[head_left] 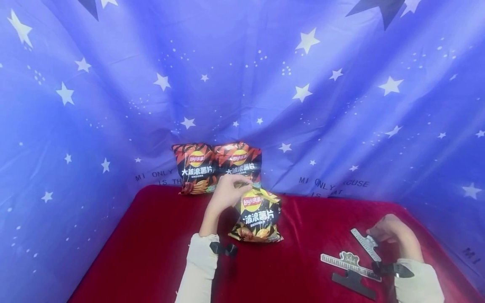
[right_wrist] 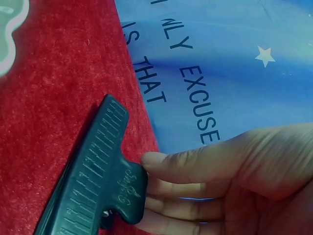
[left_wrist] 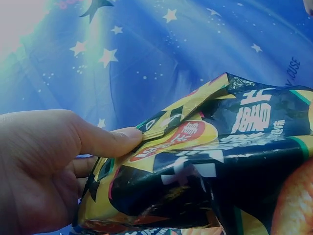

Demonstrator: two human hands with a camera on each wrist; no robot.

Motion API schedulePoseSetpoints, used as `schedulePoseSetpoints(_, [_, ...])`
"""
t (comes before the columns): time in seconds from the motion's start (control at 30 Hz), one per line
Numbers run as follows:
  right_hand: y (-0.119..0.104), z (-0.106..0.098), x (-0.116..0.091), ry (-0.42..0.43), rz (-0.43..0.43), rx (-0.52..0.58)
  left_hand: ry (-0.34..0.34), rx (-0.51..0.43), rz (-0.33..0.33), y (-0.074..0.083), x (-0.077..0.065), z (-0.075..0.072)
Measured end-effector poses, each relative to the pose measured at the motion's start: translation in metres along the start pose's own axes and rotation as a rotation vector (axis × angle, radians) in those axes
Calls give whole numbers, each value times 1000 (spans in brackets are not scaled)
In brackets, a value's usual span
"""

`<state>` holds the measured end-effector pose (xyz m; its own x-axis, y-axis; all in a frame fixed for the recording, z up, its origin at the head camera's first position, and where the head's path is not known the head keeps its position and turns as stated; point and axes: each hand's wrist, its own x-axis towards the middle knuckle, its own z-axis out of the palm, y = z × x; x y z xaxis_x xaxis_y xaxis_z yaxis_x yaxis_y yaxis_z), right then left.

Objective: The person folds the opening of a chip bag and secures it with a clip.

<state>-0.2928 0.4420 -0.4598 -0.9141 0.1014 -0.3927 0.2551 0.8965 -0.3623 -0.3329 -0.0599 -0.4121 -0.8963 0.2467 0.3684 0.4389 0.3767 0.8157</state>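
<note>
A yellow-and-black bag of potato chips [head_left: 261, 216] stands upright on the table, its top folded over. My left hand [head_left: 227, 192] pinches that fold at the left, with the thumb on the folded strip [left_wrist: 183, 107] in the left wrist view. Over at the right, my right hand [head_left: 395, 235] holds a dark ridged bag clip [right_wrist: 93, 166] by its handle tab, thumb on one face and fingers behind. The clip is tilted, and its jaws appear closed. A pale clip [head_left: 350, 264] with a scalloped handle and a dark clip [head_left: 354, 285] lie beside this hand.
Two red-and-black chip bags [head_left: 195, 168] stand side by side at the table's back edge, behind the yellow one; my left hand partly covers the right one. Red velvety cloth [head_left: 151, 252] covers the table. A blue star-printed curtain [head_left: 242, 84] hangs around the back and sides.
</note>
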Motion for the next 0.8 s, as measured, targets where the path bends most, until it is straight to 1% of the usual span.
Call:
schedulePoseSetpoints(0.17, [-1, 3, -5, -7, -36, 88, 19, -32, -55, -5, -1, 1])
schedulePoseSetpoints(0.23, [-3, 3, -8, -2, -50, 131, 26, -37, -55, -6, -1, 2])
schedulePoseSetpoints(0.37, [-7, 2, -13, 0, -66, 176, 30, -32, -46, -6, 0, 3])
schedulePoseSetpoints(0.53, [-11, 0, -17, -45, -91, 254, 31, -28, -46, -6, 0, 3])
schedulePoseSetpoints(0.6, [-11, -2, -19, -61, -89, 267, 32, -28, -42, -5, 1, 2])
schedulePoseSetpoints(0.7, [-11, -3, -19, -65, -95, 256, 32, -27, -35, -5, 1, 2])
schedulePoseSetpoints(0.8, [-11, -3, -19, -57, -90, 246, 34, -31, -33, -4, 0, 2])
